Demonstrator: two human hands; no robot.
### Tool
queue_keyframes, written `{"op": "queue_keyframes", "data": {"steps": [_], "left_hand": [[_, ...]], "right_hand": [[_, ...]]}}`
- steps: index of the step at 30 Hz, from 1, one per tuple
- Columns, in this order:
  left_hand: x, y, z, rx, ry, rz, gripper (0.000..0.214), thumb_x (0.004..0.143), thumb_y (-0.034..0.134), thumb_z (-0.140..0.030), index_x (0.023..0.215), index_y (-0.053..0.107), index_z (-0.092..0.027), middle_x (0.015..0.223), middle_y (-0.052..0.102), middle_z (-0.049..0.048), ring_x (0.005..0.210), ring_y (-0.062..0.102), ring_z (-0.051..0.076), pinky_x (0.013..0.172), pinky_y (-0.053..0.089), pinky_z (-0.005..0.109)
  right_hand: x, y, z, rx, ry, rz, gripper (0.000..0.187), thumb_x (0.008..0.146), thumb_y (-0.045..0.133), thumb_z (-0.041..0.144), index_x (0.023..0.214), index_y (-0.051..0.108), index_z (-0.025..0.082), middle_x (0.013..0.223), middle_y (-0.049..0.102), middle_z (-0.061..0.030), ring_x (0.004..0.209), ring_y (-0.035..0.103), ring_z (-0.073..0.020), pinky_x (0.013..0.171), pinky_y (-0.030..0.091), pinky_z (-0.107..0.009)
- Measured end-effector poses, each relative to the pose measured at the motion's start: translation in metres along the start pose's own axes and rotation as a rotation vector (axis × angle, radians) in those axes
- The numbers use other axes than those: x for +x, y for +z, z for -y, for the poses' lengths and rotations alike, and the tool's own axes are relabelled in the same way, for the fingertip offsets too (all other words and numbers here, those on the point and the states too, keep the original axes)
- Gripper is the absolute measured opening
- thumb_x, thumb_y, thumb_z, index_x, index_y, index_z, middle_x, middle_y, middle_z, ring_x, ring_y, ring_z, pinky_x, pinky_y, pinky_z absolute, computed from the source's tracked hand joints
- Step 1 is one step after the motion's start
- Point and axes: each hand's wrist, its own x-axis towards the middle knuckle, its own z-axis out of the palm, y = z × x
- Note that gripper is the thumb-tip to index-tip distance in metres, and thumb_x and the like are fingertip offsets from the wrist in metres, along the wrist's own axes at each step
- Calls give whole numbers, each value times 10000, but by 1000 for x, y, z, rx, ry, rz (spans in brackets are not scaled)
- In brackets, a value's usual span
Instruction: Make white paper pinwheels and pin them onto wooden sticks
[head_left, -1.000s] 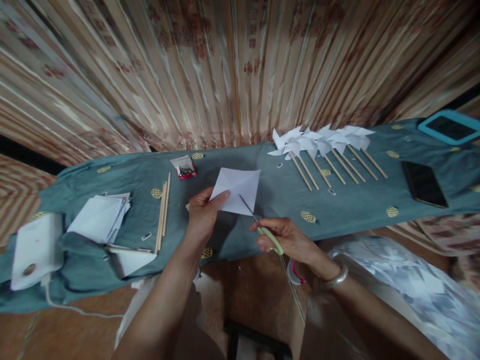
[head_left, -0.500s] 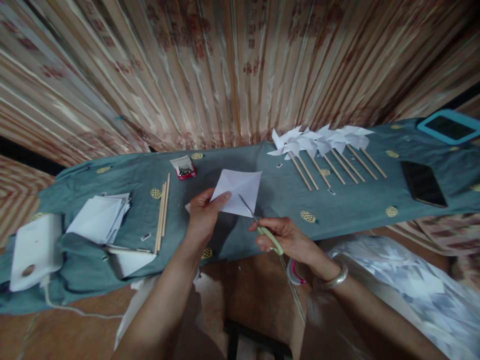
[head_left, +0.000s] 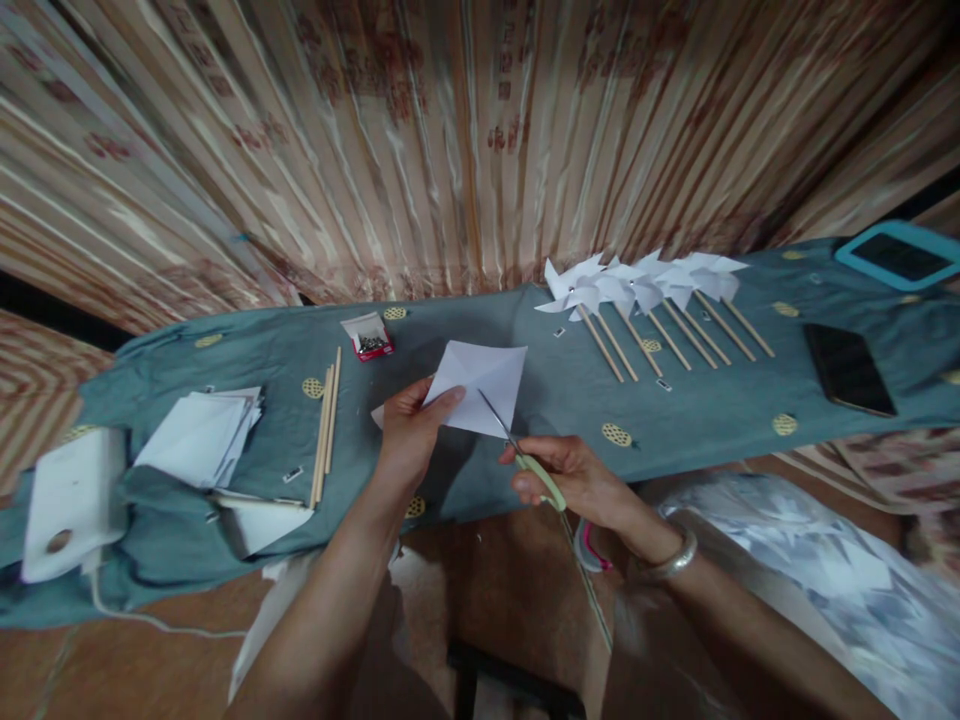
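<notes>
My left hand [head_left: 414, 425] is closed on the left edge of a white square sheet of paper [head_left: 491, 372], thumb on top. Faint creases run across the sheet. In my right hand [head_left: 574, 475] is a pair of scissors [head_left: 541, 480] with light green handles. The blades lie at the sheet's lower right corner and point towards its middle. Paper and scissors are held above the cloth-covered table. A bracelet circles my right wrist.
Several white paper pinwheels on sticks [head_left: 651, 285] lie at the back right, near a phone [head_left: 847, 368] and a blue-framed device [head_left: 900, 252]. To the left are a red box of pins [head_left: 370, 340], wooden sticks [head_left: 325, 430], stacked paper [head_left: 199, 435] and a white box with a cable [head_left: 73, 500].
Almost nothing differs. The left hand and the paper sit very slightly lower and to the right; the scissors remain at the same corner of the sheet.
</notes>
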Motion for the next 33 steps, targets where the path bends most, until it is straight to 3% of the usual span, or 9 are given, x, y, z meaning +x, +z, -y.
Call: {"op": "queue_keyframes", "data": {"steps": [15,22,26,28,31,33], "left_hand": [[-1,0,3,0,1,-1,275,593,835,-293,816,755,-154,763,741,20,599,625,145,609,481,262],[6,-4,1,-54,8,-29,294,568,855,-288,809,755,-152,734,740,25,598,636,152,613,500,268],[11,-11,-6,-110,30,-70,319,531,872,-280,800,759,-149,741,749,34,612,650,160,620,519,276],[12,-13,-6,-104,41,-74,328,523,876,-288,796,760,-148,738,748,35,623,653,160,628,519,274],[11,-12,0,-26,15,-43,314,527,868,-296,782,762,-146,710,738,34,593,637,155,601,498,264],[9,-8,7,66,-22,18,284,532,854,-297,756,764,-145,662,721,28,539,606,148,541,462,249]], "right_hand": [[1,2,1,-24,-5,-13,457,585,855,497,855,668,179,544,584,66,476,527,-65,488,431,-201],[-5,-2,1,-197,7,94,478,669,794,537,936,647,170,644,576,48,546,470,-62,497,343,-195],[-12,-17,8,-244,21,158,464,672,792,540,893,640,161,624,536,57,545,433,-61,505,324,-202],[-14,-30,13,-250,-23,93,443,665,805,515,897,649,171,633,560,49,566,473,-78,532,363,-217],[-13,-47,21,-233,-221,-271,448,642,825,483,938,647,199,691,631,30,596,534,-107,553,411,-242],[-12,-52,24,-249,-349,-446,484,627,839,454,994,630,218,792,692,4,676,599,-139,613,459,-269]]}}
